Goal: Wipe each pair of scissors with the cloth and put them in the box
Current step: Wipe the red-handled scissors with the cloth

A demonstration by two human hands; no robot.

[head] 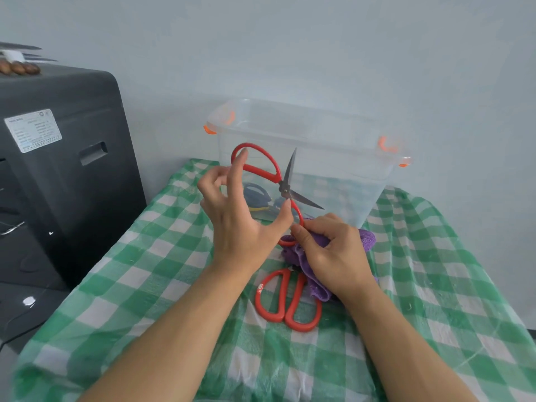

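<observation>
My left hand (240, 216) holds a pair of red-handled scissors (262, 166) up in front of the box, blades spread apart; its fingers hook the upper handle loop and its thumb presses the lower handle. My right hand (327, 250) grips a purple cloth (367, 239) wrapped round the lower red handle. A second pair of red scissors (285, 300) lies on the tablecloth below my hands, its blades hidden under the cloth. A clear plastic box (342, 158) with orange clips stands behind, with blue-handled scissors (256, 195) inside.
A green and white checked tablecloth (150, 274) covers the table. A black appliance (58, 169) stands at the left, with knives (20, 58) on top. A pale wall rises behind the box.
</observation>
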